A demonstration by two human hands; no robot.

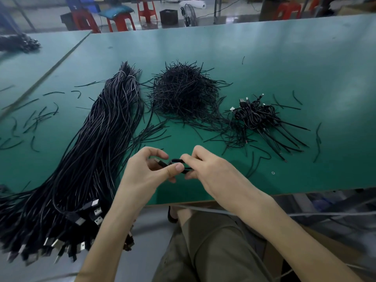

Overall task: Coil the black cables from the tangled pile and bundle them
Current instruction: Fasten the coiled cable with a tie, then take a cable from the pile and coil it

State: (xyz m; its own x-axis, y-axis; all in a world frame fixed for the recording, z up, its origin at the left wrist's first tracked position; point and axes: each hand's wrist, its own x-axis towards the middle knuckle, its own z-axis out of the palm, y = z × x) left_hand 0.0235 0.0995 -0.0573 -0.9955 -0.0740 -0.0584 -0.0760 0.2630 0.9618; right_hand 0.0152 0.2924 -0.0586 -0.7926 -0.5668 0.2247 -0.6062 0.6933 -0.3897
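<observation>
Both my hands meet over the near edge of the green table (264, 58). My left hand (146, 171) pinches a small coiled black cable (177, 162) between thumb and fingers. My right hand (207, 167) grips the same coil from the right, its fingers curled round the loops. A long bundle of straight black USB cables (97, 143) lies at the left, its plugs hanging over the table edge. A heap of short black twist ties (183, 92) sits in the middle. A small pile of coiled, tied cables (258, 115) lies at the right.
Loose black ties (38, 117) are scattered over the table's left part and right of the coiled pile. Another dark cable heap (18, 43) lies on a table at far left. Red stools (120, 21) and a fan stand behind the table. My knees are below the edge.
</observation>
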